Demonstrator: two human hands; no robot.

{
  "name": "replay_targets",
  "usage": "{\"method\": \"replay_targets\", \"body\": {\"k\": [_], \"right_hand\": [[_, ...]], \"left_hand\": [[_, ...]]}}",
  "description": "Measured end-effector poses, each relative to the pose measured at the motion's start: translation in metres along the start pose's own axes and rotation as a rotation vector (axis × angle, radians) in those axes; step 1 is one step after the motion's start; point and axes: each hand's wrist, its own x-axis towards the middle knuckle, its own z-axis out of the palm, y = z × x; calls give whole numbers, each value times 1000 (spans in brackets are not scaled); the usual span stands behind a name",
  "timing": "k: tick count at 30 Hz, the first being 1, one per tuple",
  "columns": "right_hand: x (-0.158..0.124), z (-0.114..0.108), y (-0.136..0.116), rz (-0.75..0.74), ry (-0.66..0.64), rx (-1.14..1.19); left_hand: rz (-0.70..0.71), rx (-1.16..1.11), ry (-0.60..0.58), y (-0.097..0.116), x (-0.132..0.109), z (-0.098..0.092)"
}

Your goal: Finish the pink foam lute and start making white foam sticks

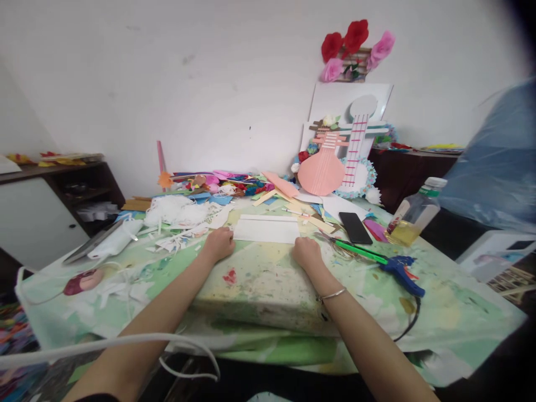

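A white sheet of paper (pixel 268 230) lies flat in the middle of the table, with a folded strip or narrow raised band along its far edge. At its left end is my left hand (pixel 219 245), fingers curled closed at the edge. My right hand (pixel 307 254), a silver bangle on its wrist, is closed at the near right corner. The fingertips of both hands are mostly hidden. Just right of my right hand lie scissors or a bladed tool with a bright green handle (pixel 360 251) and a blue glue gun (pixel 402 272).
A black phone (pixel 355 228) and a bottle of yellow liquid (pixel 416 215) stand to the right. Paper scraps (pixel 180 215) crowd the left and back. Paper instruments (pixel 322 170) lean on the wall. A white cable (pixel 125 338) crosses in front of my left forearm.
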Motion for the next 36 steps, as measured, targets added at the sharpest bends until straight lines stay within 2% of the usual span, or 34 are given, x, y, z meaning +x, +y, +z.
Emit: {"method": "replay_targets", "body": {"k": [7, 13, 17, 26, 32, 36], "right_hand": [[2, 0, 0, 40, 32, -33], [5, 2, 0, 47, 85, -22], [6, 3, 0, 48, 129, -2], [8, 6, 1, 17, 206, 2], [9, 10, 1, 8, 248, 6], [6, 7, -8, -50, 339, 15]], "left_hand": [[125, -55, 85, 7, 3, 0], [412, -114, -14, 13, 13, 10], [495, -73, -48, 16, 17, 12], [535, 53, -73, 21, 20, 15], [499, 106, -57, 24, 23, 20], [453, 121, -20, 29, 23, 18]]}}
